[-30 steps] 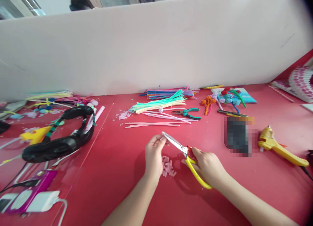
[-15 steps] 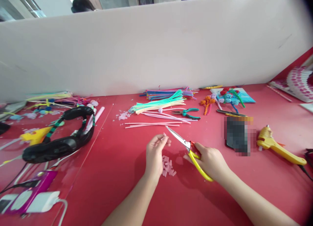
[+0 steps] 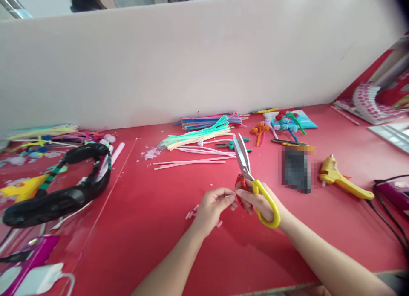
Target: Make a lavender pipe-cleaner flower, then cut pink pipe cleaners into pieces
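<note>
My right hand (image 3: 260, 200) is closed on scissors (image 3: 244, 161) with one yellow and one red handle. Their blades point up and away and are slightly parted. Close beside it, my left hand (image 3: 215, 206) pinches with thumb and forefinger, its tips meeting the right fingertips; whatever is between them is too small to make out. Short pink cut pieces (image 3: 191, 213) lie on the red table (image 3: 134, 245), partly hidden under the left hand. Beyond the hands rest long pink pipe cleaners (image 3: 191, 162).
Bundles of green and cream pipe cleaners (image 3: 198, 136), teal-handled pliers (image 3: 231, 146) and finished pipe-cleaner flowers (image 3: 286, 124) lie farther back. To the right are a blurred dark object (image 3: 296, 170) and a yellow glue gun (image 3: 343, 178). A black neck-worn device (image 3: 54, 206) lies left. A white partition (image 3: 191, 65) stands behind.
My hands have come together. The scissors have swung from pointing up-left to nearly upright. The left hand has tilted to the right and now covers much of the pink pile. The view has shifted right.
</note>
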`<state>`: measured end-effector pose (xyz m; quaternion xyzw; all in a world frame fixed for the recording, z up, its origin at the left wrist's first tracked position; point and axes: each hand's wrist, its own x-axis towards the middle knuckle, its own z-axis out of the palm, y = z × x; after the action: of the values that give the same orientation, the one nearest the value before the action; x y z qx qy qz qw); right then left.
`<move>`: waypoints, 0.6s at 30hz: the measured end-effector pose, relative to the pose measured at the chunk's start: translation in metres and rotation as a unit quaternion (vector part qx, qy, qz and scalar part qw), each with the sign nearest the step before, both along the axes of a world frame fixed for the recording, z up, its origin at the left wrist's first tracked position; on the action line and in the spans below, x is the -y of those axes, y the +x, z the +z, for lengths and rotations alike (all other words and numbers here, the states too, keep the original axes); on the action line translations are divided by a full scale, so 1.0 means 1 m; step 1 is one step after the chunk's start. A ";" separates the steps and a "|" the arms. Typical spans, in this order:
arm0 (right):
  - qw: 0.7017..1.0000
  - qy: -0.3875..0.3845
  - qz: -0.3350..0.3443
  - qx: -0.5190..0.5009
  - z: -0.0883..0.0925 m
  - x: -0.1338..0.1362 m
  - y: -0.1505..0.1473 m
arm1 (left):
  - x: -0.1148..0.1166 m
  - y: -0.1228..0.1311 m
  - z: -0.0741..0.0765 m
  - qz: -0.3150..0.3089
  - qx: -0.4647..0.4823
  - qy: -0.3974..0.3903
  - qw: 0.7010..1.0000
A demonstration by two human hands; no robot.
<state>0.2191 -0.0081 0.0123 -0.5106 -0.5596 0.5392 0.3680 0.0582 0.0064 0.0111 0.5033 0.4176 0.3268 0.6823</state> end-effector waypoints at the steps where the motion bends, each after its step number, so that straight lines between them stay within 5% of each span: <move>1: 1.000 -0.002 0.002 -0.003 0.001 0.000 0.000 | 0.001 0.001 0.000 -0.010 -0.003 0.001 1.000; 5: 1.000 -0.016 -0.016 0.021 0.004 0.003 0.001 | 0.000 0.001 -0.002 -0.014 -0.034 0.019 0.999; 18: 0.964 0.013 -0.150 0.219 -0.007 -0.017 0.020 | -0.032 -0.030 -0.015 0.130 -0.193 0.174 0.957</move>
<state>0.2395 0.0085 0.0058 -0.6895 -0.5504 0.3454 0.3200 0.0279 0.0383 -0.0039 0.6089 0.5398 0.3770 0.4424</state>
